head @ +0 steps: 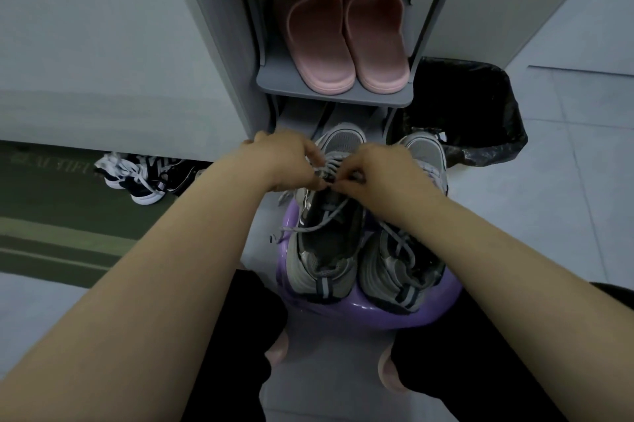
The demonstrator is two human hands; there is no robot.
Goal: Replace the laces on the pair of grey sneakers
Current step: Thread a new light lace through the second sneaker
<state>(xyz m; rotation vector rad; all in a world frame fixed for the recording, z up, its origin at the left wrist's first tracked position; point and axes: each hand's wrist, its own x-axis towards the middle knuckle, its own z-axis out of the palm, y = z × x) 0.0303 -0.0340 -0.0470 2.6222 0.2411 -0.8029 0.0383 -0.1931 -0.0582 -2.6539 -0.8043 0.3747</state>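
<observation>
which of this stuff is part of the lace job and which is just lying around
In the job: left hand and right hand pinching the grey lace, grey sneaker being laced, second grey sneaker, purple stool under both.
Lying about: pink slippers on the shoe rack, black bin bag, dark sneakers, floor mat.

Two grey sneakers stand side by side on a purple stool [417, 317], heels at its near edge, toes past its far edge; both have mesh toes, pale side panels and dark striped heel tabs. The left sneaker [322, 260] gapes open, tongue bared; its grey lace [317, 221] crosses only the eyelets nearest the toe, pinched there by the left hand [291, 164] and the right hand [380, 174], with slack ends trailing over its left side. The right sneaker [403, 272] carries a second lace [399, 243], loosely slack.
</observation>
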